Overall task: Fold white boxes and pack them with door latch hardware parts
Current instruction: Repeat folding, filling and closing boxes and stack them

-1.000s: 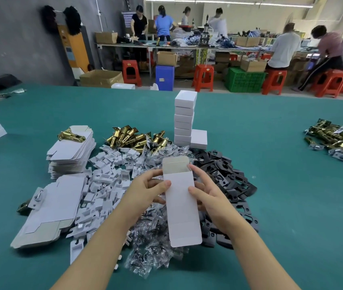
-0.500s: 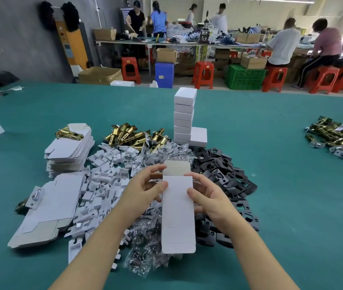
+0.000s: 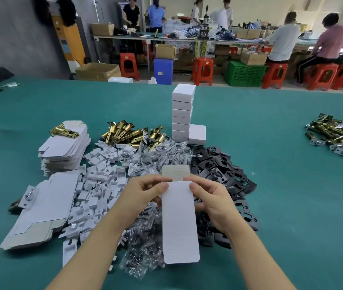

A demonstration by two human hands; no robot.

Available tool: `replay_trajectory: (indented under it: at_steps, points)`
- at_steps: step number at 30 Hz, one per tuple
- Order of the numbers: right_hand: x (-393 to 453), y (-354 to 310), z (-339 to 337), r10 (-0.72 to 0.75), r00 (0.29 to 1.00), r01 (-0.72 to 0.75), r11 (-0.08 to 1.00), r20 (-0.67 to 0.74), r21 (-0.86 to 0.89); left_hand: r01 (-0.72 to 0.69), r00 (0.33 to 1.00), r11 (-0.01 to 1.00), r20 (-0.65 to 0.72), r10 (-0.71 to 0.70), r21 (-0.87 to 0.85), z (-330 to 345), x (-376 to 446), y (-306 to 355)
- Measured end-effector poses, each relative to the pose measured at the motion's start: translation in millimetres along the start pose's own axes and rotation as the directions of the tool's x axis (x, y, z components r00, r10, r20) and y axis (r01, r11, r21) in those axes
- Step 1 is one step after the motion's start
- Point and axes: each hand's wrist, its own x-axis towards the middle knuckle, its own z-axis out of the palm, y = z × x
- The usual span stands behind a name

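Left hand (image 3: 143, 192) fingers hidden behind white box (image 3: 179, 222), forearms cut off below, distant workers (image 3: 283, 40) blurred.

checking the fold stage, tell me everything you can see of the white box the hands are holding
The white box is a long, narrow carton of thin white card, plain and unprinted. Its far end flap stands open, showing a greyish-beige inner face. The near end has rounded corners. It is held lengthwise, pointing away from the person, above the bagged parts and black plates. The left hand and right hand pinch its two long edges near the far end, thumbs on top. Whether anything is inside cannot be told.
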Motion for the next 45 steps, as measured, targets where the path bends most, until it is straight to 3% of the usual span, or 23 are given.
replay_trajectory:
  at_steps: [9,18,23,28,33,36,40,45]
  points:
    - [1,2,2,-0.029,0.999,0.029,1.0,-0.018,0.002,-0.037,0.992,0.994,-0.12,0.025,-0.101,5,2,0]
    - [4,2,8,-0.035,0.999,0.031,0.995,-0.035,-0.096,-0.053,0.998,0.997,-0.035,0.055,0.048,1,1,2]
    - [4,3,15,-0.051,0.997,0.044,0.989,-0.049,-0.141,0.022,0.993,1.0,-0.114,-0.022,0.005,3,7,9]
    - [3,3,13,-0.068,0.997,0.057,0.976,-0.044,-0.211,0.121,0.992,0.989,0.019,-0.123,0.082,-2,10,17]
    - [5,3,13,-0.07,0.996,0.06,0.983,-0.055,-0.175,0.032,0.999,0.975,-0.048,-0.022,0.221,1,9,16]
    - [6,2,16,-0.023,0.996,0.01,0.989,-0.084,-0.145,-0.038,0.994,0.981,-0.096,0.057,0.189,6,9,12]
    - [6,2,18,0.016,0.993,-0.042,0.976,-0.12,-0.215,-0.061,0.996,0.979,-0.054,0.073,0.194,5,9,10]
    - [6,0,24,-0.075,0.995,0.046,0.932,-0.067,-0.36,-0.036,0.998,0.971,0.054,0.024,0.238,6,9,11]
